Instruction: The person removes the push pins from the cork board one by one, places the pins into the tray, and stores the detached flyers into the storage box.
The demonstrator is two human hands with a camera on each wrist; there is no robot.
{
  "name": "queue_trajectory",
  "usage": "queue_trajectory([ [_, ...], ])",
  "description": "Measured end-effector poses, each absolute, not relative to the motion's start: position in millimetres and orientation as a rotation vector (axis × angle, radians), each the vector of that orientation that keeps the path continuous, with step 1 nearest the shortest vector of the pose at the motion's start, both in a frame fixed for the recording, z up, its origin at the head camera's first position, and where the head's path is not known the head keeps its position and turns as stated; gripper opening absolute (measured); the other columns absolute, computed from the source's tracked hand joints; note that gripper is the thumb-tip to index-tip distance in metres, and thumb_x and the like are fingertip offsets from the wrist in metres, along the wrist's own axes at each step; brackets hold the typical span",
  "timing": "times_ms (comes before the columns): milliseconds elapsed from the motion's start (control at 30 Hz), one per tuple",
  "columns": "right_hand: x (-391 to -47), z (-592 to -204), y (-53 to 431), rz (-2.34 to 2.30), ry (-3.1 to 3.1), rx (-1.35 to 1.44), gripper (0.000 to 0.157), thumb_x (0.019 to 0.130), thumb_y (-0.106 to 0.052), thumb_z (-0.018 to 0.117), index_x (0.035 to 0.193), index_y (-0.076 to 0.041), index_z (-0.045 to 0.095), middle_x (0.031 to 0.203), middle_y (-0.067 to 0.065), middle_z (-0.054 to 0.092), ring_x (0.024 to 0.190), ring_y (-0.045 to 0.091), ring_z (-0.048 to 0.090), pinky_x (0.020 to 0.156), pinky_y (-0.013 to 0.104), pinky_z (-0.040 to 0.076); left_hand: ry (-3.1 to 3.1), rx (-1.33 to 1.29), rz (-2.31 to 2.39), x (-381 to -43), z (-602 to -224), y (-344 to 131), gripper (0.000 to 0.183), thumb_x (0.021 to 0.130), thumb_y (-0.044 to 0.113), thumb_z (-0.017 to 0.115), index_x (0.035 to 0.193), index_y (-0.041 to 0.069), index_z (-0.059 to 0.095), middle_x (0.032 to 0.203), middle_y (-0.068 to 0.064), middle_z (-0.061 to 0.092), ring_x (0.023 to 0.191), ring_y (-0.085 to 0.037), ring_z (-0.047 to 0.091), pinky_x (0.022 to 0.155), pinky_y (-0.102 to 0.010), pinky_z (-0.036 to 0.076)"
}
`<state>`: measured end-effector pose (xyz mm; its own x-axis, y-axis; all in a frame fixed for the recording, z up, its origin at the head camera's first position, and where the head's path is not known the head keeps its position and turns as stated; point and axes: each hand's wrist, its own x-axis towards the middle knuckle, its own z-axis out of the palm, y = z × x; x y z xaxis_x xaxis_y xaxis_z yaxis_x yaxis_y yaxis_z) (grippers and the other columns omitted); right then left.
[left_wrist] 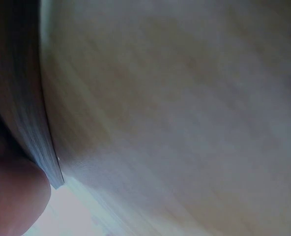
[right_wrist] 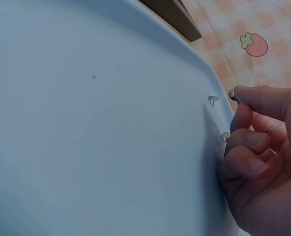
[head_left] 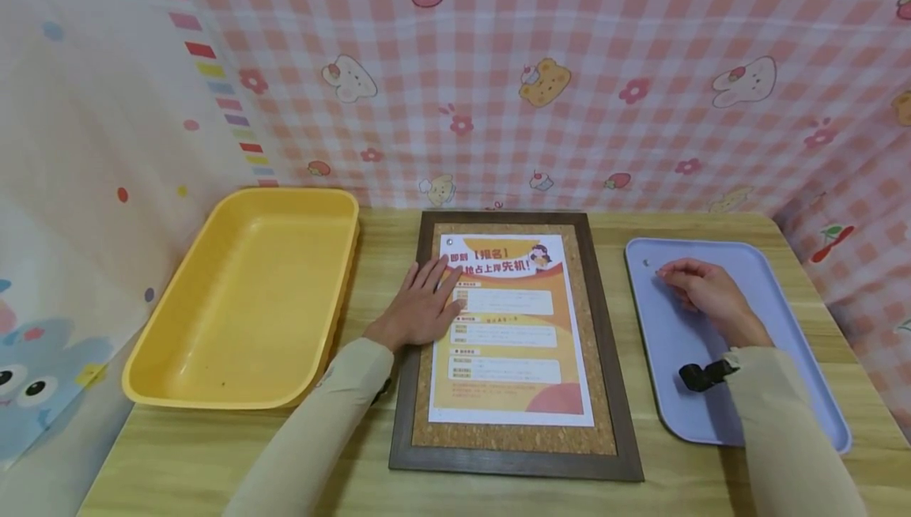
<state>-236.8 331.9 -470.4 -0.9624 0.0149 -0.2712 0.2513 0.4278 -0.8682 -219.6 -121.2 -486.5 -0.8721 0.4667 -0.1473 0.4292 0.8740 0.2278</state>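
My left hand (head_left: 425, 307) lies spread over the left side of a printed poster (head_left: 508, 327), its fingers straight. The poster rests on a framed cork board (head_left: 523, 439), with a thumbtack (head_left: 449, 242) at its upper left corner. Over the lavender tray (head_left: 686, 414), my right hand (head_left: 708, 300) pinches a metal thumbtack (right_wrist: 232, 94) between thumb and index finger, the other fingers curled in. A second thumbtack (right_wrist: 214, 99) lies on the tray close to the fingertips, and another (right_wrist: 225, 136) shows beside the curled fingers. In the left wrist view, the dark frame edge (left_wrist: 25, 103) borders the table.
A deep yellow bin (head_left: 235, 311) stands left of the board on the wood-patterned table (head_left: 235, 454). Behind the table hangs a pink checked curtain (head_left: 498, 43), with pale printed cloth (head_left: 85, 130) on the left. A black wrist strap piece (head_left: 701, 375) hangs by the right sleeve.
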Motion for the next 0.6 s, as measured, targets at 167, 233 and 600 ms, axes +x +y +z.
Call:
queue_trajectory([
  [167,-238.5,-474.2,332.9,-1.532,2.468,0.264,0.028,0.093,-0.031,0.057,0.104,-0.006,0.061,0.071,-0.014,0.055,0.056,0.005,0.044,0.049,0.025,0.038,2.841,0.683,0.253,-218.7,-482.5,-120.6,0.060,0.100,0.046,0.023,0.152,0.019,0.012,0.157,-0.010,0.002,0.144,-0.026,0.001,0.114,-0.048,-0.001],
  [233,-238.8,-474.7,332.9,-1.522,2.466,0.274,0.028,0.093,-0.032,0.057,0.104,-0.006,0.061,0.072,-0.015,0.056,0.057,0.005,0.044,0.050,0.025,0.039,2.842,0.686,0.263,-218.6,-481.7,-120.5,0.060,0.100,0.046,0.024,0.152,0.018,0.013,0.157,-0.011,0.003,0.144,-0.027,0.001,0.114,-0.049,-0.001],
  [600,-238.8,-476.3,331.9,-1.414,2.505,0.293,0.043,0.092,-0.039,0.057,0.113,-0.002,0.057,0.079,-0.013,0.057,0.061,0.005,0.047,0.053,0.025,0.040,2.840,0.692,0.232,-218.8,-481.7,-120.1,0.059,0.100,0.045,0.021,0.152,0.018,0.010,0.157,-0.011,0.002,0.144,-0.026,0.001,0.114,-0.049,0.000],
])
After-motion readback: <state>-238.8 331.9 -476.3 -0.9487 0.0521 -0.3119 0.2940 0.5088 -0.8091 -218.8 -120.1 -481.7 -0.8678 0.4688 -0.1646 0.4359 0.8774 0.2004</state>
